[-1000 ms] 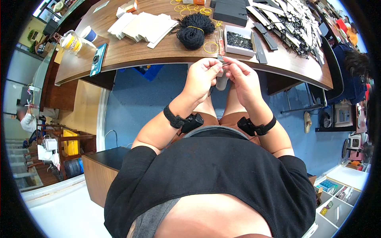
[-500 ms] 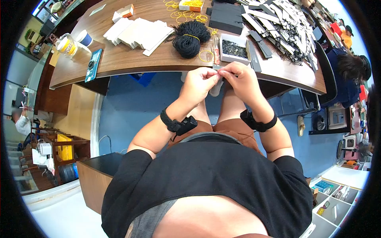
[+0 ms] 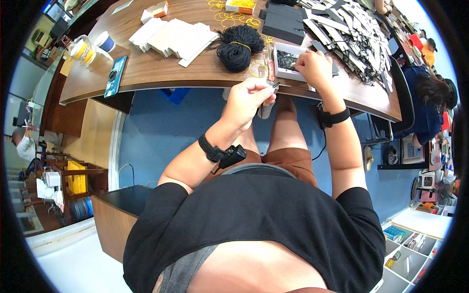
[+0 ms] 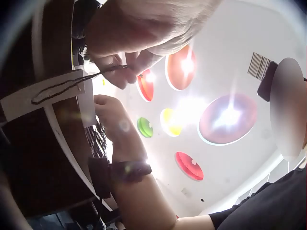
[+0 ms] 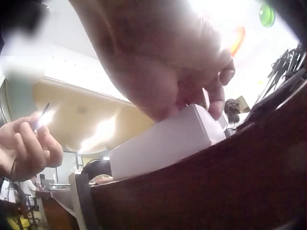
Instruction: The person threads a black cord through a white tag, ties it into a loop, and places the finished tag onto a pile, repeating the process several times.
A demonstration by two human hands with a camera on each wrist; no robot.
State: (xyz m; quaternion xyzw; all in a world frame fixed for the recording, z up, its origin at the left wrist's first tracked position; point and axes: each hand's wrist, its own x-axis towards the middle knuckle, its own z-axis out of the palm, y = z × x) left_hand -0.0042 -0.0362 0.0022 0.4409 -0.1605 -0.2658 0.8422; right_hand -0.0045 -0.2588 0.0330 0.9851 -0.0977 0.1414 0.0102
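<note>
The left hand (image 3: 245, 103) pinches a thin black cord (image 4: 64, 87) between thumb and fingers; in the left wrist view the cord hangs as a long loop beside a pale strip (image 4: 43, 98). The right hand (image 3: 316, 70) is over a white box (image 3: 289, 74) of small black pieces (image 3: 286, 60), fingers bent down at its inside; in the right wrist view the box wall (image 5: 163, 141) hides the fingertips, so what they touch cannot be told. A red-handled tool (image 3: 270, 71) lies left of the box.
Left of the box are a black yarn bundle (image 3: 234, 51), yellow rubber bands (image 3: 234, 20) and stacked white cards (image 3: 178, 40). Behind stands a black box (image 3: 283, 23); a heap of black and white strips (image 3: 344, 36) lies right. Cup (image 3: 105, 42), jar (image 3: 83, 52) and teal package (image 3: 116, 75) are far left.
The right hand has parted from the left hand and moved right and forward to the white box. The left hand has stayed near the table edge, still pinching.
</note>
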